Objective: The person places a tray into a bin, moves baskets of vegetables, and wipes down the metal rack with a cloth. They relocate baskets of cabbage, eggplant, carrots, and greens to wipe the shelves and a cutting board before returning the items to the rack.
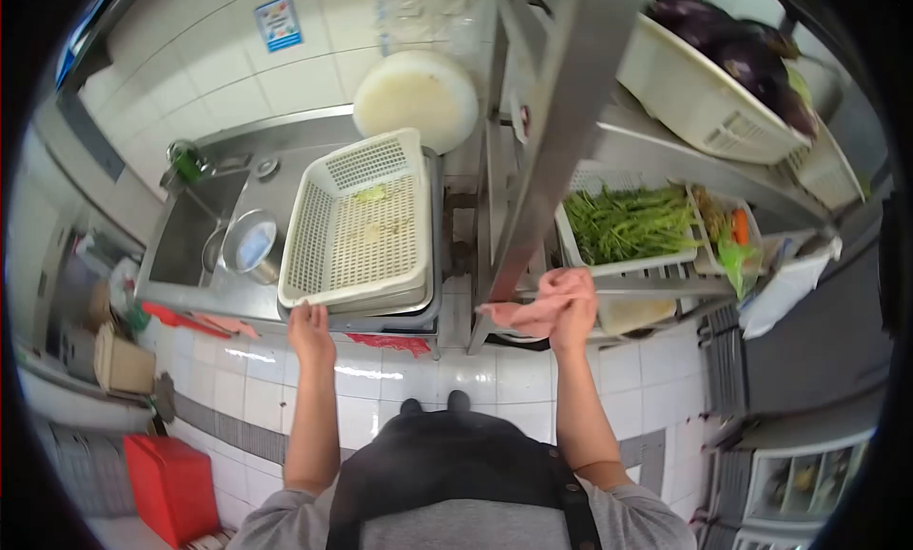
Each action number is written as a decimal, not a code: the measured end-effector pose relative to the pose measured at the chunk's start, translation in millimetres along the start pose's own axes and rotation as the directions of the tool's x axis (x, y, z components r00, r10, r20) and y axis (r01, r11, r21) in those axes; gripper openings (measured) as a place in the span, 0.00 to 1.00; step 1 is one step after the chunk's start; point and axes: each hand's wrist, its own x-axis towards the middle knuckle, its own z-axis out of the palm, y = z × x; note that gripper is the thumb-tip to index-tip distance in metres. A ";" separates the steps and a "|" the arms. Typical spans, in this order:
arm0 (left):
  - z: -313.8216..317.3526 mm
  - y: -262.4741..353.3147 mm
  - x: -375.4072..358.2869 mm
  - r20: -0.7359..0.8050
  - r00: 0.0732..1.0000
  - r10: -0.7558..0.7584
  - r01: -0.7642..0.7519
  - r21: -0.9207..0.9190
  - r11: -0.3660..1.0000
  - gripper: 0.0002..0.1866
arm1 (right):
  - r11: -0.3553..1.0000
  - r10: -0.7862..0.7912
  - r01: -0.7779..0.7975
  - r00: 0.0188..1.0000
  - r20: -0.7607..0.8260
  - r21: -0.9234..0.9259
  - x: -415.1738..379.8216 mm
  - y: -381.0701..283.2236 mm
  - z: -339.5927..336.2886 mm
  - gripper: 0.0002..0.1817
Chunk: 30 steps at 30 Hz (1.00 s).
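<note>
My left hand (311,333) has its fingers closed at the near left corner of a white perforated plastic basket (306,212). The basket sits on a grey tray (437,236), with a few pale green leaf scraps (372,193) on its floor. My right hand (573,327) grips a crumpled pink cloth (552,303), held out in front of the metal shelf rack.
Left of the basket are a metal pot (270,263) and a sink (185,236). A round white board (416,98) leans on the wall. The rack post (544,160) stands by my right hand; its shelves bear leafy greens (628,225) and eggplants (751,60).
</note>
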 end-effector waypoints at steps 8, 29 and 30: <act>62.2 -69.8 -137.0 0.266 0.898 -0.351 0.241 0.370 0.897 0.20 | 0.954 0.283 -0.205 0.857 -0.431 0.218 25.9 -34.3 -82.5 0.16; 1.5 -93.1 -118.8 0.417 0.457 -0.785 0.098 0.854 0.511 0.08 | 0.843 0.362 -0.525 0.713 -0.600 -0.115 110.1 -108.0 -117.5 0.13; -1.6 -94.8 -112.9 0.416 0.477 -0.774 0.079 0.857 0.509 0.08 | 0.894 0.352 -0.445 0.776 -0.523 -0.059 121.4 -113.9 -126.3 0.12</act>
